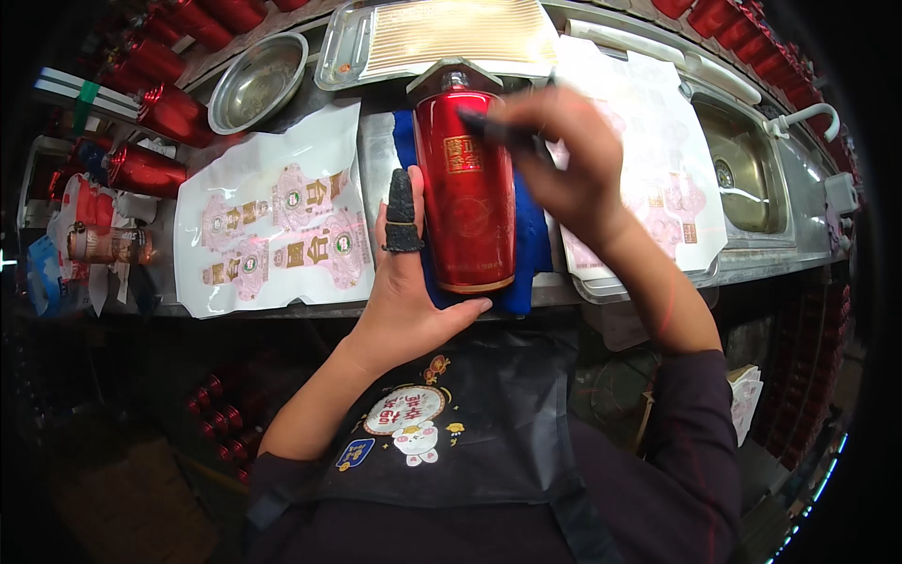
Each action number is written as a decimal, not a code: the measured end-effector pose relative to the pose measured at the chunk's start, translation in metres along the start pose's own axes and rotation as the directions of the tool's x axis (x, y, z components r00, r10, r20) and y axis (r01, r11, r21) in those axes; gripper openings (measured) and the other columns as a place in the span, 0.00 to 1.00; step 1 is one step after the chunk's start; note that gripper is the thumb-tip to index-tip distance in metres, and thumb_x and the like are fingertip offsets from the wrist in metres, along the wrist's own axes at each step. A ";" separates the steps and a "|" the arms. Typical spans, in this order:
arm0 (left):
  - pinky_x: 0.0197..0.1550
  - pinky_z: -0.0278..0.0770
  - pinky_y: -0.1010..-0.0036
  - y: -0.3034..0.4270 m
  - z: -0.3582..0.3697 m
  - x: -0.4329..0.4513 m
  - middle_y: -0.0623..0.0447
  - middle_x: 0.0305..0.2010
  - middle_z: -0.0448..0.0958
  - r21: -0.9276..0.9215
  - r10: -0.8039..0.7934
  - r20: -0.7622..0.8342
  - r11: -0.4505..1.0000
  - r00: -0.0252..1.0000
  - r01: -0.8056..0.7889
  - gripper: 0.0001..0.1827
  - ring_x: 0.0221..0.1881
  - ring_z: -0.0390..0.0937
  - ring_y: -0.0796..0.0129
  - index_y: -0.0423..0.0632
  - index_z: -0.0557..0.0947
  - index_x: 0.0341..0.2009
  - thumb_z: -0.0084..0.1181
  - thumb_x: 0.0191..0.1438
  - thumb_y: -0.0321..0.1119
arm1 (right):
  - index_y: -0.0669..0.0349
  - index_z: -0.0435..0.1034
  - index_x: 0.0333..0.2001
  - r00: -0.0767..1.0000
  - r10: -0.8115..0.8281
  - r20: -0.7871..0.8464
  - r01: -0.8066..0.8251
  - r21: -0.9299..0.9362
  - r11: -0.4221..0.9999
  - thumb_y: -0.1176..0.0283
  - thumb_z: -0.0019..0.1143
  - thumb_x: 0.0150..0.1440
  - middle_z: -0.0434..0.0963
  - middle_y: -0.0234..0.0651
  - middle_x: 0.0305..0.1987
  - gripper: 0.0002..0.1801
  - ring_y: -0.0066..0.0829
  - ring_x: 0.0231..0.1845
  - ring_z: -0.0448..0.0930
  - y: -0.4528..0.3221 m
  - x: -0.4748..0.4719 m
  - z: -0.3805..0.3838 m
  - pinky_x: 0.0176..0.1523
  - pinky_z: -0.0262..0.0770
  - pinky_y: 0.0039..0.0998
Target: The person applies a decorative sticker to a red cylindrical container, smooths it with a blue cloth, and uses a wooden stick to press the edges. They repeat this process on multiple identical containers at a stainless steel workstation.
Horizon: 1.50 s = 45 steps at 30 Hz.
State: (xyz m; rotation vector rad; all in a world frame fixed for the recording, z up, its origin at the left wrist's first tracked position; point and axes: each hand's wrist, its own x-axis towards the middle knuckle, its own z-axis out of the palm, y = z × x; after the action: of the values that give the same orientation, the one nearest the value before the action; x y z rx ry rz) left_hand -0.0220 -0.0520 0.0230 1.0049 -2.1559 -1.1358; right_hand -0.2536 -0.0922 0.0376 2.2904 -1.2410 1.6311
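A glossy red bottle (468, 204) with gold writing lies on a blue cloth (530, 247), its neck pointing away from me and resting at a dark angular support (486, 74). My left hand (412, 282) is beside the bottle's left side and base, thumb spread near the base; black wrapping held by a band covers one finger. My right hand (574, 155), blurred, is over the bottle's upper right part. Its fingers are closed on a dark, slim tool (504, 132) whose tip reaches the bottle's surface near the gold writing; its exact kind cannot be told.
Printed decal sheets lie left (282, 218) and right (648, 162). Behind are a metal bowl (259, 83) and a tray (343, 49) bearing a gold-striped sheet (458, 32). A sink (740, 162) with a white faucet (810, 120) is at right. Red bottles (148, 169) stand or lie at left.
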 end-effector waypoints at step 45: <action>0.72 0.31 0.39 -0.038 0.013 0.012 0.44 0.76 0.53 0.338 0.391 -0.196 0.888 0.899 -0.312 0.63 0.73 0.58 0.50 0.41 0.48 0.72 0.74 0.41 0.50 | 0.62 0.79 0.42 0.995 0.103 0.013 -0.103 -0.013 0.995 0.86 0.66 0.37 0.74 0.38 0.28 0.23 0.37 0.28 0.72 -0.118 -0.062 0.027 0.34 0.70 0.34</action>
State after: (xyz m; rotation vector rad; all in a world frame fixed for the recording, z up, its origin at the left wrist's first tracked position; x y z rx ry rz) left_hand -0.0239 -0.0698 -0.0147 0.7794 -2.2122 -0.4853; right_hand -0.1651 0.0090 0.0201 2.2701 -1.3900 1.6362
